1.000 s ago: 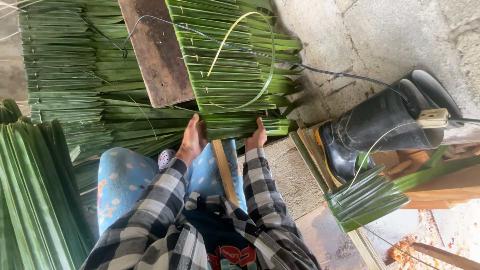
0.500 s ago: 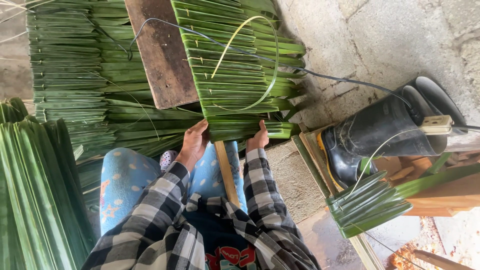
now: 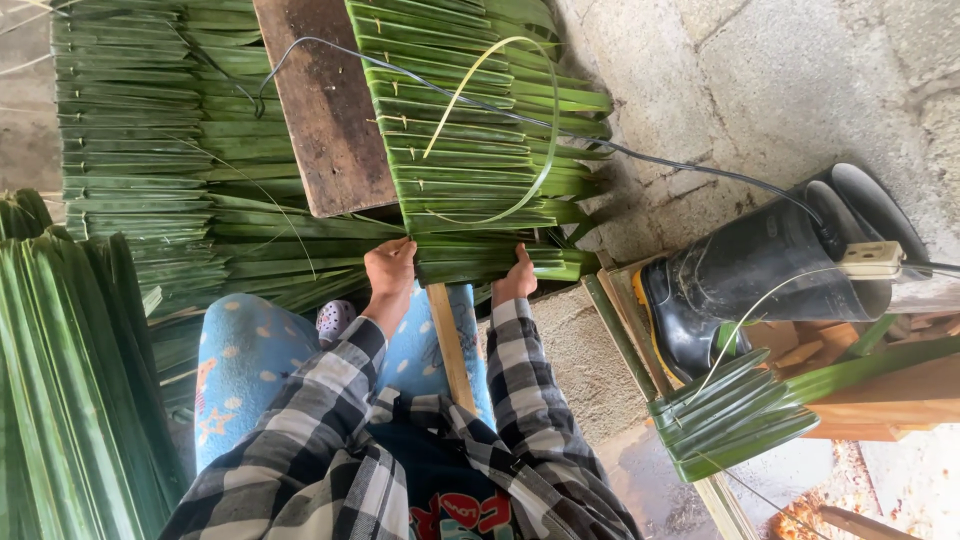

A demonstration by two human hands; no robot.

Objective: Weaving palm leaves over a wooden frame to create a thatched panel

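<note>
Both hands grip the near end of a palm-leaf thatch panel (image 3: 470, 150) — glossy green folded blades, ribbed and overlapping, pinned along a pale bamboo stick (image 3: 450, 345) that runs over the lap. The left hand (image 3: 388, 272) pinches one edge, the right hand (image 3: 516, 278) the other. A black rubber boot (image 3: 760, 265) lies nearby.

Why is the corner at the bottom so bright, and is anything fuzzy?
In the head view, the bottom right floor is washed out by strong daylight; the green leaf panel, left hand and right hand sit in soft, even shade and look sharp; the black boot shows a faint sheen.
</note>
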